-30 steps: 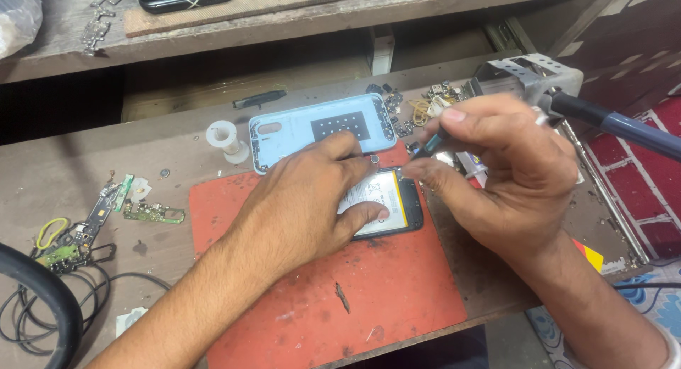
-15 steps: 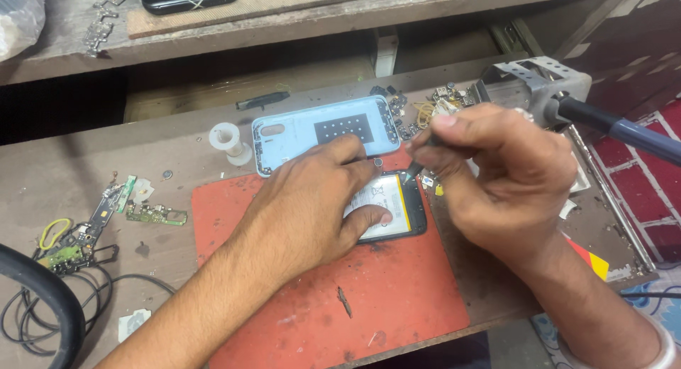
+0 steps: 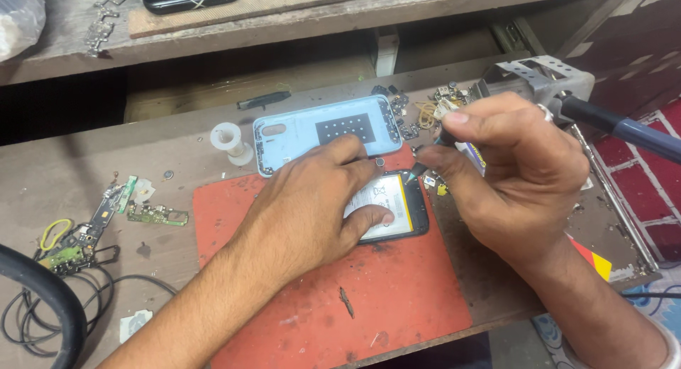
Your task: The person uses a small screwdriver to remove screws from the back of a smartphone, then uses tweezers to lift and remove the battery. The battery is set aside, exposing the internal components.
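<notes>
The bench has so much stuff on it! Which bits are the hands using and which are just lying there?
In use:
left hand pressing down the opened phone
right hand pinching a thin dark tool at the phone's top edge
red mat under the phone

Just lying about:
blue back cover
white spool
green circuit boards
soldering iron

— What's the furniture like in here?
— A worn wooden workbench (image 3: 85, 163), scratched and dusty. Beyond the fingertips it drops into a dark recess (image 3: 198, 78).
— And above that?
— 1 raised wooden shelf (image 3: 319, 14) with a plank lying on it.
— The floor?
— To the right of the fingers, red patterned tiles (image 3: 652, 163) with pale lines. The light is soft and even.
</notes>
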